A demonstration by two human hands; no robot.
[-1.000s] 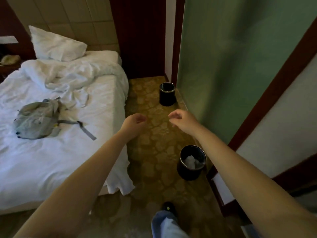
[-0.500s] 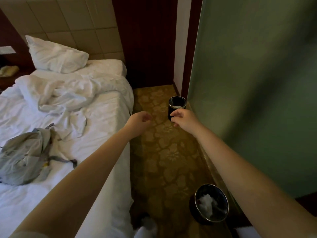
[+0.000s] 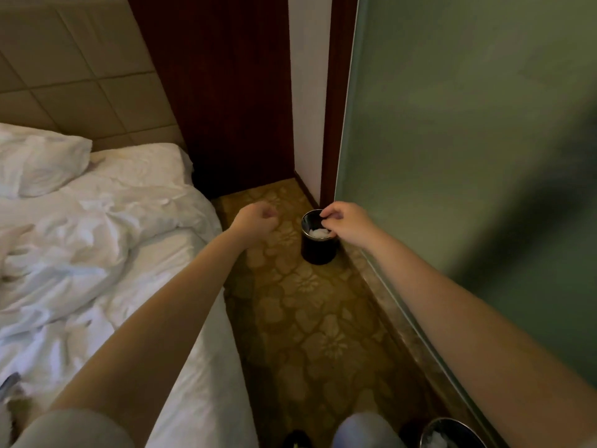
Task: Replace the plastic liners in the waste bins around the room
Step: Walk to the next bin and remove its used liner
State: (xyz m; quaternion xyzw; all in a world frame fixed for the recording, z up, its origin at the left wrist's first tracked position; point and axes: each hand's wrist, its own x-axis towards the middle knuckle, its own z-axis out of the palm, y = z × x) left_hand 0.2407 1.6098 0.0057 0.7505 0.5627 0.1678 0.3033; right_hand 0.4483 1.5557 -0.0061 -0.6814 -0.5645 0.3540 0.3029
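**Item 1 – far waste bin** (image 3: 318,250): dark, round, bright metal rim. Stands upright on the floral carpet (image 3: 307,324), in the corner at the foot of the green glass panel (image 3: 468,156), just beside its stone sill (image 3: 384,305). White wad (image 3: 318,233) inside; liner or rubbish, can't tell.

**Item 2 – near waste bin** (image 3: 452,430): btm right edge, only partly in view. Same make, second white wad (image 3: 436,438) inside. Also by the sill, well apart from item 1.

**Item 3 – your R hand** (image 3: 347,223): arm stretched fwd, fingers curled down. Lies across the far waste bin's rim in view. Whether it touches or grips the rim: can't tell.

**Item 4 – your L hand** (image 3: 255,218): arm fwd, fingers curled into a loose fist, nothing in it. Over the carpet, between bed and far waste bin.

**Item 5 – bed** (image 3: 145,176): L side, white sheet, rumpled duvet (image 3: 64,253). Pillow (image 3: 42,156) sits against the padded headboard (image 3: 80,76).

**Item 6 – dark wood panel** (image 3: 226,92): back wall, beyond the bed's corner.

**Item 7 – btm edge**: your trouser knee (image 3: 365,428), dark shoe (image 3: 297,441), grey sleeve (image 3: 74,428).
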